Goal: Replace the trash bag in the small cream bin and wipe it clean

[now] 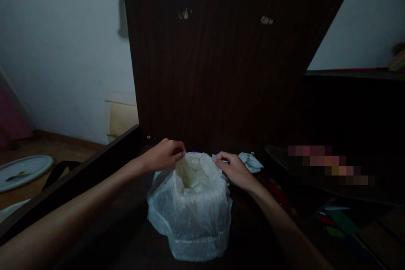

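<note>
A thin white plastic bag (199, 219) stands on the dark wooden surface in front of me, its mouth open and its edge folded outward. It seems to line a container, but the film covers whatever is beneath. My left hand (166, 154) pinches the bag's rim at the far left side. On the opposite side my right hand (232, 166) has its fingers closed on the rim too. Just beyond my right hand lies a crumpled pale piece (251, 162) of plastic or paper.
A tall dark wooden panel (215, 63) rises right behind the bag. A low wooden edge (95, 173) runs along the left. On the floor at left lies a round white lid-like object (23, 172). Dark clutter with a green flat item (343, 221) fills the right.
</note>
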{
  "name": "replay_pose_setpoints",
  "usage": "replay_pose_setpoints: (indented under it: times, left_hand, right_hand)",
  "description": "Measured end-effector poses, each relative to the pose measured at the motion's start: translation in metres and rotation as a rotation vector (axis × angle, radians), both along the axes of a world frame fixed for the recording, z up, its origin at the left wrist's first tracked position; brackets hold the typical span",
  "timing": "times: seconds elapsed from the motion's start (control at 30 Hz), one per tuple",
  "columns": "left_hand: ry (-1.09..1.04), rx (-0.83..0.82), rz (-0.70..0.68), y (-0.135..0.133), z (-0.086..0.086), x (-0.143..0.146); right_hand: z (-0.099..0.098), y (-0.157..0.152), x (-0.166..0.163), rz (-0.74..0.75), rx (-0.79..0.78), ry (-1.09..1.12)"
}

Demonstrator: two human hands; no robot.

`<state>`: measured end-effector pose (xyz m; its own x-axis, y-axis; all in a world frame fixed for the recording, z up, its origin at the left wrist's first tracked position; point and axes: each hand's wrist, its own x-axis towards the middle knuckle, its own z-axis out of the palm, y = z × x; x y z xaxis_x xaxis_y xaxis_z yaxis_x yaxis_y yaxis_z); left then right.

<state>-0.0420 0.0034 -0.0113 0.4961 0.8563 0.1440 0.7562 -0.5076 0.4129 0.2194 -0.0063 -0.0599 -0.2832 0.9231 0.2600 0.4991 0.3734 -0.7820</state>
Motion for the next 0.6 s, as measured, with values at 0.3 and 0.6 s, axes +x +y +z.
replay_pose_setpoints:
  times: [0.3, 0.6]
  left_hand:
    - [-0.197, -0.121, 0.096, 0.003, -0.019, -0.02]
    - [-0.361, -0.065, 0.081, -0.013, -0.019, -0.022]
  right_hand:
    - [-0.001, -0.005, 0.01, -0.109, 0.072, -0.105]
    - [0.039, -0.016, 0.0, -0.031, 0.191, -0.13]
